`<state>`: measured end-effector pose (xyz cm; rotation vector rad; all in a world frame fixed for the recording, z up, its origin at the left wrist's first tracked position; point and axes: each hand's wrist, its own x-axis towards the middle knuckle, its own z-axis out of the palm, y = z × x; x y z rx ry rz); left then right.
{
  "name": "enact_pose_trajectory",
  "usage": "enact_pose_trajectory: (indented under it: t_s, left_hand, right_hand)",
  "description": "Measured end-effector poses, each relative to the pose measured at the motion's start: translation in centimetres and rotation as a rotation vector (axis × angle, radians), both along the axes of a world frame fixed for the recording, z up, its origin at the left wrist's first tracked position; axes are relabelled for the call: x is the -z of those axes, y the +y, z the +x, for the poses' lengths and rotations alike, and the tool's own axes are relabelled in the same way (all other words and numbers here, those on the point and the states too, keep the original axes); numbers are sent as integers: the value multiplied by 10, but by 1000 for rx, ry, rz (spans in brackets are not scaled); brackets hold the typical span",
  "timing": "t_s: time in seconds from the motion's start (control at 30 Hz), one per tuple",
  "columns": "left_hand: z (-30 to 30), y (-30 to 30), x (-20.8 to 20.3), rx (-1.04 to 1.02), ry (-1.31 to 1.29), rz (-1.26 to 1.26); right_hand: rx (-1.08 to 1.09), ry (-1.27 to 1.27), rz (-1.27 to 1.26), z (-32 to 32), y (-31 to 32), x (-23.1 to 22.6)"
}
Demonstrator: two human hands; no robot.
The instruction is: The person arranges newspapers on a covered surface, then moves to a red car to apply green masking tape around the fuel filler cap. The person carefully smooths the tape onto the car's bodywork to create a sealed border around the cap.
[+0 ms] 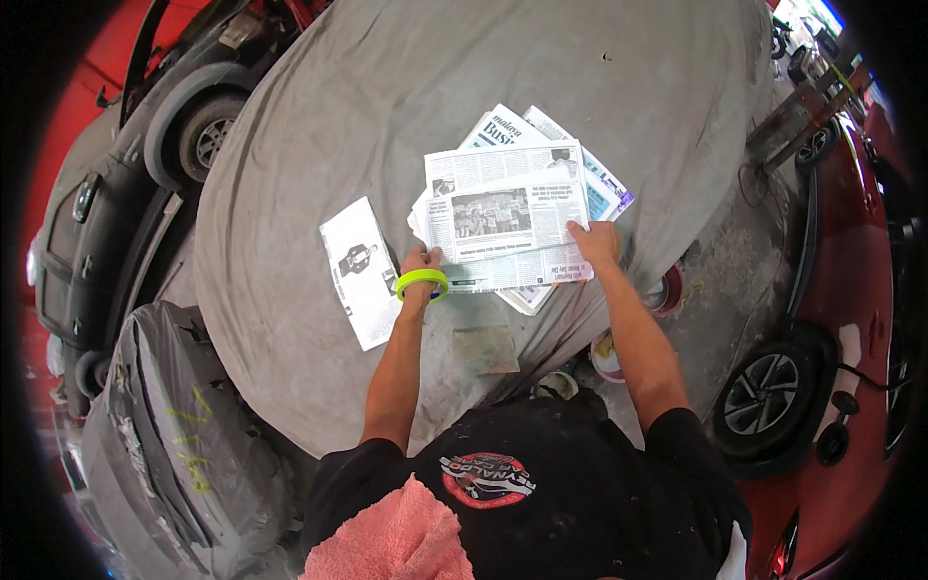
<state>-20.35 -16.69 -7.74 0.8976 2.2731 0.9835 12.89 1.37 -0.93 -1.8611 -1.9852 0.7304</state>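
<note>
And here the view opens on a crowded garage: a dark vehicle fills the left, a draped grey shape sits below it, and a red car with a dark-spoked wheel lines the right. In the middle spreads a broad grey cloth, wrinkled and dusty, serving as the worktop. A loose printed sheet lies tilted on it just beside the left wrist, a flat squarish piece rests nearer the body, and a reddish bucket stands low beyond the right forearm. A pink towel hangs over the black shirt (bright splash of colour, that one!).

Now to the hands! The right hand is clamped on the newspaper at its right edge, thumb laid over the top. The left hand, a yellow-green band at its wrist, curls its fingers at the left edge, touching the paper; whether it pinches there, one cannot tell. And the newspaper itself lies between the two hands, spread flat over a fanned pile of papers whose corners poke out beyond its far edge and right side.
</note>
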Motion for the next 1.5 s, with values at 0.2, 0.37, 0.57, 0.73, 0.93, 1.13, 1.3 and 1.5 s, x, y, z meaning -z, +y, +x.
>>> enact_pose_trajectory:
  t_s: [0.2,0.37,0.57,0.73,0.93,1.13,1.3,1.5]
  left_hand:
    - [14,9,-34,-61,236,89]
    - [3,29,-47,36,151,-70]
    - [-8,31,-27,48,171,-98]
    - [-4,34,-30,42,199,-135]
    - [6,36,-41,31,263,-209]
    - [41,34,-53,-124,540,-112]
    - [81,72,-54,517,1173,-16]
    - [108,98,-97,699,681,-224]
  right_hand:
    - [-136,50,341,3,-15,-27]
    - [-101,-75,212,8,0,-4]
    - [-95,-170,75,-5,9,-27]
    - [-8,-249,6,-13,14,-32]
    - [33,-237,18,-15,12,-32]
    - [55,-263,22,-21,13,-37]
    - [48,-265,26,-23,16,-33]
    - [89,-238,-38,-24,22,-28]
